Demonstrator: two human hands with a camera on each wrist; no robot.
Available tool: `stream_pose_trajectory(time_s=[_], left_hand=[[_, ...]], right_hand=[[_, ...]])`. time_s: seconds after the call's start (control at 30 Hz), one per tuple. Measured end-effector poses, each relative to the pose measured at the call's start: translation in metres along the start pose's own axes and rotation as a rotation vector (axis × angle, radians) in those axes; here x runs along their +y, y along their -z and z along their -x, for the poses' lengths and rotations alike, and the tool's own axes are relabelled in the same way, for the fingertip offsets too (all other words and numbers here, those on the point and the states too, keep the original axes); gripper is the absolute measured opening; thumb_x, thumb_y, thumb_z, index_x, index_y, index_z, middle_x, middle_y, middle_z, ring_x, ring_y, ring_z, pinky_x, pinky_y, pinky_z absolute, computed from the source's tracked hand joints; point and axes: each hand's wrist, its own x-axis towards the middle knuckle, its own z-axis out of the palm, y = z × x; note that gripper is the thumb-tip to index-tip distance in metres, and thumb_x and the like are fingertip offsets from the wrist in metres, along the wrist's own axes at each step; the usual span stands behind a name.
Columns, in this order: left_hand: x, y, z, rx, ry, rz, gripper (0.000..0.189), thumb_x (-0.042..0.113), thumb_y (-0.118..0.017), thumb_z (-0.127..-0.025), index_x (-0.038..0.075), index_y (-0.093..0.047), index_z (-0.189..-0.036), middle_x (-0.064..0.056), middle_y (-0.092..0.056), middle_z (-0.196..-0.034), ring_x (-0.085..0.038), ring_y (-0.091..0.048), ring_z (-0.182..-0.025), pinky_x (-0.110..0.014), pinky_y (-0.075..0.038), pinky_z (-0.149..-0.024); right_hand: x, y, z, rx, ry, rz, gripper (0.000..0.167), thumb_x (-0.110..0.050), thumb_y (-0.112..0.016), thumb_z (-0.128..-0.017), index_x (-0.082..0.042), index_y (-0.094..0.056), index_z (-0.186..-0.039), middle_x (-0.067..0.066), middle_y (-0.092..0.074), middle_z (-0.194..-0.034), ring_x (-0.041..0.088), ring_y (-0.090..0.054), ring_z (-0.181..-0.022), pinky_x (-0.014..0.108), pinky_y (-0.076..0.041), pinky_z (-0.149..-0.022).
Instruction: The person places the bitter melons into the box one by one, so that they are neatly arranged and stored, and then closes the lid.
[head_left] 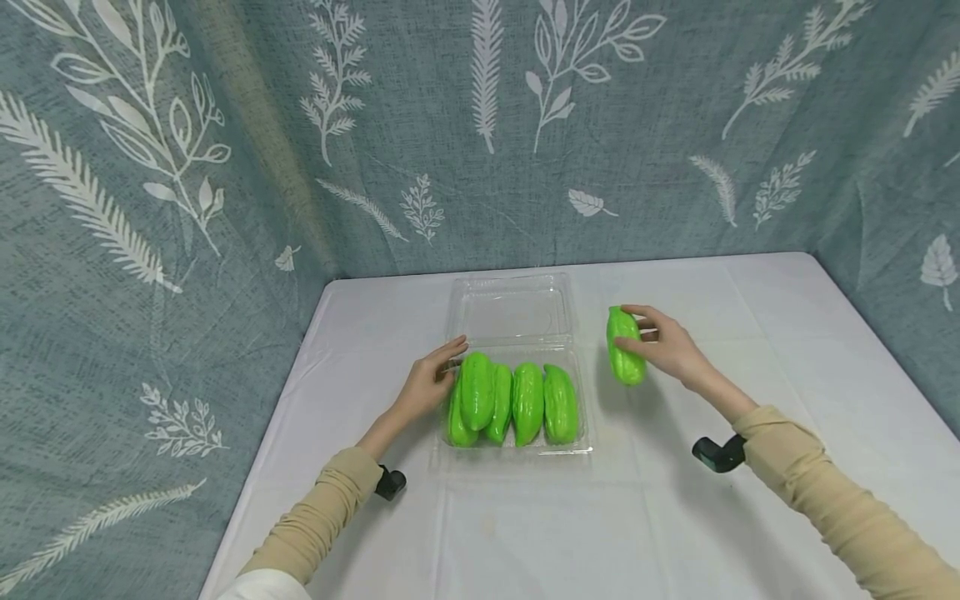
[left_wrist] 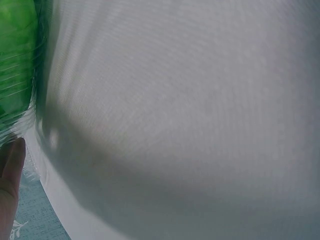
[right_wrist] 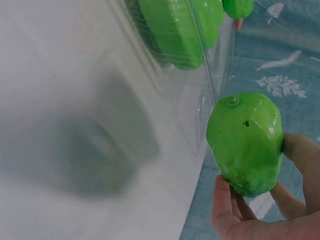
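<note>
My right hand (head_left: 670, 343) holds a glossy, bright green, elongated fruit-like piece (head_left: 624, 348) in the air, right of a clear plastic clamshell box (head_left: 567, 450). In the right wrist view, thumb and fingers pinch the green piece (right_wrist: 245, 145) from both sides, its stubby stem end facing the camera. Several similar green pieces (head_left: 528, 404) lie inside the box, one of them (head_left: 477, 390) on top of others at the left. At the box's left side is my left hand (head_left: 429, 379); in the left wrist view its fingertips (left_wrist: 19, 150) touch the clear wall.
The box's transparent lid (head_left: 513, 308) lies folded back, away from me. A white cloth covers the table (head_left: 540, 533). Teal curtain (head_left: 420, 125) with white leaf prints hangs behind and at both sides. A black wrist device (head_left: 718, 454) sits under the right sleeve.
</note>
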Motion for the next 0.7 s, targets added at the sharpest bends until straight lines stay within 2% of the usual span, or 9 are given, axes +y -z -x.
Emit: stream_pose_trajectory(time_s=[0.7], left_hand=[[0.001,-0.001,-0.001,-0.004,0.029,0.004,0.051,-0.016,-0.047,-0.084,-0.002,-0.052,-0.132,-0.014,-0.043,-0.147,-0.034,-0.049,-0.129,-0.039,-0.046,-0.105]], right_hand=[[-0.021,-0.025,-0.007,-0.035,0.053,-0.029,0.065,-0.03,-0.062,-0.091,-0.007,-0.035,-0.145,0.028,-0.047,-0.135,0.043,-0.052,-0.12,0.053,-0.051,-0.096]])
